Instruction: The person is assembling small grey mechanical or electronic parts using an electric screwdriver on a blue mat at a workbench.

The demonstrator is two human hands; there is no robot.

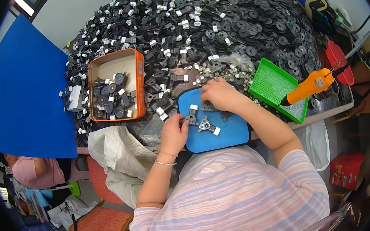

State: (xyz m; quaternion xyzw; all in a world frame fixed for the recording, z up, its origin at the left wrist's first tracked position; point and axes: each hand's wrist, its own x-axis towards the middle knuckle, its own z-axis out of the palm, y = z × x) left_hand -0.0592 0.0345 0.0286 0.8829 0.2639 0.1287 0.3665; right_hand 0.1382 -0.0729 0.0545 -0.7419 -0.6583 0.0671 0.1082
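On the blue mat (217,142) in front of me, my left hand (173,134) pinches a black plastic part with a white end (191,115) between thumb and fingers. A second black part (205,124), with a bright metal ring in its middle and a white end, lies just right of it, touched by neither hand. My right hand (221,94) reaches over the mat's far side with fingers curled down on a dark plastic piece (208,107). Its fingertips partly hide that piece. Another dark piece (225,115) shows below my right wrist.
Behind the mat rise heaps of black parts with white ends (159,21) and black discs (255,17). An orange-rimmed tin (142,86) holds several assembled parts. Small metal pieces (209,71) lie beyond the mat. At right are a green tray (263,75) and a hanging orange power screwdriver (310,86).
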